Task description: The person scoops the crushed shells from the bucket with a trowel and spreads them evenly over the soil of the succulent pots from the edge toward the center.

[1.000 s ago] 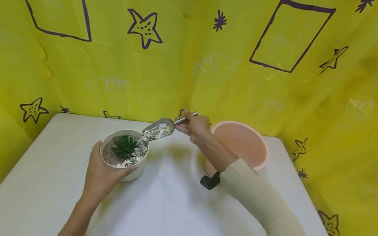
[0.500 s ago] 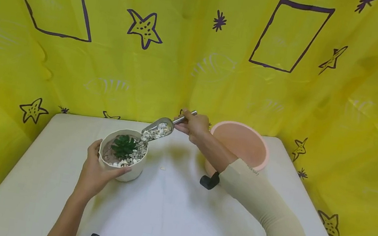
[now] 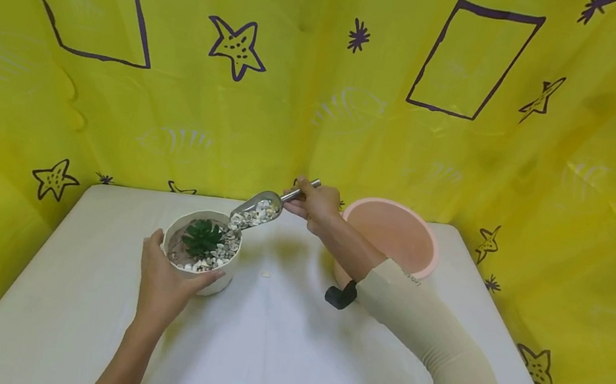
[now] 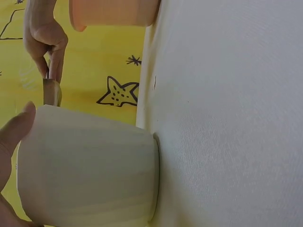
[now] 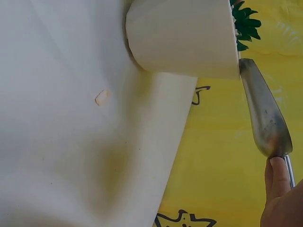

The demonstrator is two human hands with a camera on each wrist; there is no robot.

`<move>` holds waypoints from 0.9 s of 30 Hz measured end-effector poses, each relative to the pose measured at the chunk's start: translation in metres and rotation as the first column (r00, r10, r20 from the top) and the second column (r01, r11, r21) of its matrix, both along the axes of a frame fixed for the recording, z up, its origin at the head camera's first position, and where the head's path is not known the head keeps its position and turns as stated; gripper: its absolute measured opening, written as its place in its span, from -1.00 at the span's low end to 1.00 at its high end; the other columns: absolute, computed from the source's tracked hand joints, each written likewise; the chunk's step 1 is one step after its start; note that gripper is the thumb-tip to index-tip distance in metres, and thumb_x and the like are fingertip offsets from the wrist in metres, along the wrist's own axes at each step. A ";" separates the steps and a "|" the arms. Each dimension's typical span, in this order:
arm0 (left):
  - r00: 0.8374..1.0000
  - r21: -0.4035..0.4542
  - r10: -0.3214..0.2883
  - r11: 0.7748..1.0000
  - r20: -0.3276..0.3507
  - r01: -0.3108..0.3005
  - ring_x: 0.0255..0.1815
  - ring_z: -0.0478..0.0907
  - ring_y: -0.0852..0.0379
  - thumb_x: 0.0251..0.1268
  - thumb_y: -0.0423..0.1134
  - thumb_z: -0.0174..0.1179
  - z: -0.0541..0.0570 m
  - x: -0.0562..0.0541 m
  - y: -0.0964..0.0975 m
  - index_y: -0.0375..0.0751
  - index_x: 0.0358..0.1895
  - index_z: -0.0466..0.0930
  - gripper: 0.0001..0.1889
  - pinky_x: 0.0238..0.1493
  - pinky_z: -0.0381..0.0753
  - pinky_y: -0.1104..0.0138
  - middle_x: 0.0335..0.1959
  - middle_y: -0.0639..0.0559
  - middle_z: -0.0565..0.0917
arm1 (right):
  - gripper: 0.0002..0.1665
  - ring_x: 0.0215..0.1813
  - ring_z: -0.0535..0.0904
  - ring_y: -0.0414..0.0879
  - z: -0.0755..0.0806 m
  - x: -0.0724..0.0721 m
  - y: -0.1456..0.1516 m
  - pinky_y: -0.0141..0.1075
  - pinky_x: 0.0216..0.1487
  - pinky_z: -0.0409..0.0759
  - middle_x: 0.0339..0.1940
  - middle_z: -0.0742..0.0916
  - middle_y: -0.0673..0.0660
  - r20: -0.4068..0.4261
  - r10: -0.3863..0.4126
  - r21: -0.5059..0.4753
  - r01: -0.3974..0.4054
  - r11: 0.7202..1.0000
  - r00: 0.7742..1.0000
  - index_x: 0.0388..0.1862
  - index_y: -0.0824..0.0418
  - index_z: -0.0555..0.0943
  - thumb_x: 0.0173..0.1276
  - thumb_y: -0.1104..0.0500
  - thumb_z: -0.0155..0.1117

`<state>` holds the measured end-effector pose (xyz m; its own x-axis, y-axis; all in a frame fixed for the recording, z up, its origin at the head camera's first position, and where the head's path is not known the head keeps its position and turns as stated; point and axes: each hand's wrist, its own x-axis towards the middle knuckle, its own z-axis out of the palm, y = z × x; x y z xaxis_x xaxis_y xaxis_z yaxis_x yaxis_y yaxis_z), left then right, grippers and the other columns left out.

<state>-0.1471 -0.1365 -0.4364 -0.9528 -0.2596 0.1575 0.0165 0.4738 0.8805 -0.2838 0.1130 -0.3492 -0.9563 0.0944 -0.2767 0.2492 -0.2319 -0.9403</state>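
Observation:
A white plant pot (image 3: 219,282) stands on the table, holding a green succulent (image 3: 202,238), brownish soil and white pebbles on its right side. My left hand (image 3: 165,287) grips the pot at its near left side, thumb along the front. In my right hand (image 3: 319,204) is the handle of a metal scoop (image 3: 257,210) loaded with white pebbles. The scoop's lip rests at the pot's right rim, tilted down toward the pot. From the right wrist view, the scoop's underside (image 5: 267,116) shows and its pebbles are hidden.
A pink tub (image 3: 392,231) stands at the back right, partly behind my right forearm. One small pale chip (image 3: 266,273) lies on the white tabletop (image 3: 284,348). A yellow patterned curtain (image 3: 295,117) surrounds the table's back and sides.
My left hand shifts slightly left on the pot, then back right. The right hand and scoop stay nearly still at the rim.

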 end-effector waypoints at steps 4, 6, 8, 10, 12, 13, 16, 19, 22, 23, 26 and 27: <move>1.000 -0.017 -0.012 1.000 -0.008 0.011 0.50 0.20 -0.41 -0.06 -0.14 0.73 0.001 0.000 0.000 -0.43 0.63 -0.10 0.33 0.46 0.27 -0.31 0.46 -0.44 0.21 | -0.59 -0.31 0.84 0.02 0.000 0.000 0.000 -0.24 -0.21 0.79 -0.26 0.79 0.30 -0.012 0.002 -0.006 -0.002 1.000 1.000 0.12 0.51 0.63 0.64 0.13 0.24; 1.000 -0.018 -0.024 1.000 0.002 0.024 0.51 0.18 -0.41 -0.05 -0.12 0.72 0.002 0.000 -0.002 -0.42 0.65 -0.13 0.34 0.47 0.25 -0.32 0.49 -0.44 0.19 | -0.57 -0.35 0.83 0.00 0.001 -0.001 0.000 -0.25 -0.21 0.79 -0.27 0.79 0.29 -0.021 0.004 -0.008 -0.005 1.000 1.000 0.14 0.54 0.62 0.64 0.13 0.24; 0.999 -0.015 -0.042 0.999 0.021 0.042 0.54 0.15 -0.42 -0.02 -0.10 0.71 0.003 -0.001 -0.006 -0.39 0.67 -0.16 0.35 0.48 0.23 -0.32 0.54 -0.45 0.15 | -0.54 -0.38 0.82 -0.03 0.001 -0.001 0.000 -0.25 -0.22 0.78 -0.28 0.79 0.29 -0.031 0.007 -0.009 -0.008 1.000 0.999 0.16 0.56 0.61 0.64 0.13 0.23; 0.997 0.000 -0.074 0.997 0.038 0.074 0.57 0.11 -0.42 0.02 -0.09 0.69 0.003 -0.002 -0.010 -0.35 0.69 -0.19 0.35 0.50 0.19 -0.33 0.59 -0.43 0.11 | -0.52 -0.41 0.81 -0.05 0.001 -0.001 0.000 -0.26 -0.22 0.78 -0.29 0.78 0.28 -0.037 0.008 -0.009 -0.009 1.000 0.999 0.18 0.58 0.60 0.65 0.13 0.23; 0.993 0.018 -0.105 0.994 0.053 0.104 0.60 0.08 -0.41 0.05 -0.10 0.68 0.003 -0.003 -0.015 -0.32 0.70 -0.20 0.34 0.51 0.17 -0.33 0.62 -0.40 0.09 | -0.51 -0.42 0.81 -0.06 0.002 -0.001 0.000 -0.26 -0.23 0.78 -0.29 0.78 0.28 -0.041 0.009 -0.015 -0.010 1.000 0.999 0.21 0.59 0.58 0.65 0.13 0.23; 0.991 0.028 -0.120 0.993 0.061 0.118 0.61 0.07 -0.40 0.06 -0.10 0.67 0.003 -0.004 -0.016 -0.30 0.71 -0.21 0.34 0.52 0.16 -0.33 0.63 -0.39 0.08 | -0.50 -0.42 0.81 -0.06 0.002 -0.001 0.000 -0.26 -0.23 0.78 -0.29 0.78 0.28 -0.040 0.008 -0.017 -0.009 1.000 0.999 0.22 0.59 0.57 0.64 0.13 0.23; 0.983 0.056 -0.160 0.986 0.089 0.155 0.62 0.07 -0.38 0.06 -0.10 0.67 0.003 -0.005 -0.021 -0.25 0.72 -0.24 0.35 0.52 0.14 -0.33 0.65 -0.35 0.08 | -0.49 -0.42 0.81 -0.06 0.002 -0.001 0.001 -0.26 -0.23 0.78 -0.30 0.78 0.28 -0.037 0.006 -0.018 -0.006 1.000 0.999 0.25 0.59 0.56 0.64 0.14 0.24; 0.974 0.079 -0.189 0.980 0.126 0.180 0.64 0.03 -0.38 0.08 -0.10 0.66 0.003 -0.006 -0.025 -0.20 0.73 -0.31 0.38 0.52 0.12 -0.34 0.67 -0.35 0.03 | -0.49 -0.41 0.81 -0.06 0.002 -0.001 0.002 -0.26 -0.23 0.78 -0.31 0.78 0.27 -0.034 0.003 -0.017 -0.004 1.000 0.999 0.25 0.58 0.57 0.64 0.13 0.24; 0.966 0.107 -0.214 0.974 0.143 0.200 0.66 -0.03 -0.37 0.10 -0.12 0.65 0.005 -0.005 -0.026 -0.17 0.73 -0.37 0.39 0.54 0.07 -0.34 0.69 -0.34 -0.04 | -0.49 -0.40 0.82 -0.06 0.002 -0.001 0.001 -0.26 -0.22 0.78 -0.31 0.78 0.28 -0.038 0.001 -0.020 -0.002 1.000 0.999 0.25 0.59 0.57 0.64 0.14 0.24; 0.965 0.110 -0.217 0.973 0.147 0.202 0.67 -0.05 -0.37 0.11 -0.12 0.64 0.005 -0.005 -0.026 -0.17 0.73 -0.38 0.39 0.54 0.04 -0.35 0.70 -0.34 -0.06 | -0.50 -0.40 0.82 -0.06 0.002 0.000 0.001 -0.26 -0.22 0.78 -0.31 0.78 0.28 -0.039 0.001 -0.022 -0.002 1.000 0.999 0.24 0.60 0.56 0.64 0.14 0.24; 0.969 0.115 -0.195 0.977 0.151 0.179 0.67 -0.08 -0.38 0.11 -0.11 0.64 0.006 -0.002 -0.022 -0.18 0.72 -0.40 0.40 0.54 0.02 -0.36 0.70 -0.34 -0.09 | -0.49 -0.39 0.82 -0.05 0.002 0.000 0.001 -0.25 -0.21 0.78 -0.30 0.78 0.29 -0.037 0.000 -0.024 -0.001 1.000 0.999 0.25 0.60 0.56 0.64 0.14 0.24; 0.974 0.112 -0.177 0.980 0.145 0.161 0.67 -0.07 -0.38 0.10 -0.11 0.65 0.005 -0.002 -0.020 -0.18 0.72 -0.39 0.40 0.54 0.03 -0.36 0.70 -0.34 -0.08 | -0.48 -0.39 0.82 -0.05 0.002 0.000 0.001 -0.25 -0.21 0.78 -0.29 0.78 0.29 -0.036 0.000 -0.024 -0.001 1.000 0.999 0.25 0.60 0.56 0.64 0.13 0.24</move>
